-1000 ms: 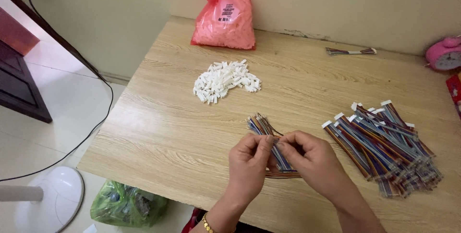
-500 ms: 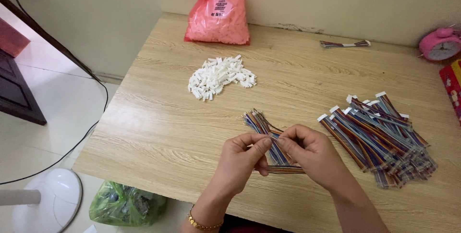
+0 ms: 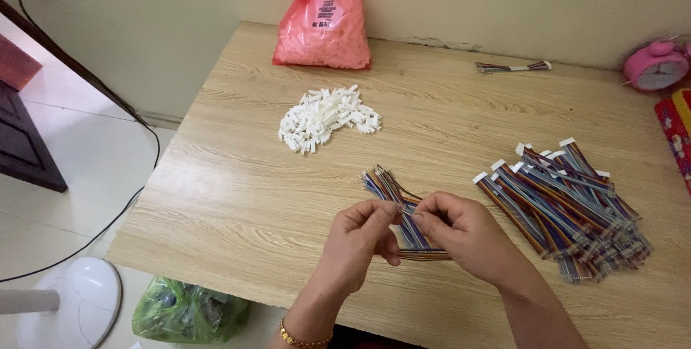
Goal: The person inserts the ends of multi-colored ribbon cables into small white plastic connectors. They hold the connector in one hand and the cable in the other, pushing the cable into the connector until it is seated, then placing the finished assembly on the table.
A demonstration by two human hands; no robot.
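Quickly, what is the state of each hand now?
Left hand: closed, pinching one end of a wire.
Right hand: closed, pinching the same wire above the loose wire bundle.

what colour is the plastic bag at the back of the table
Translucent pink-red, filled with small white pieces; the bag shows clearly in the head view, against the wall.

Fingertips (image 3: 403, 211) now closer together
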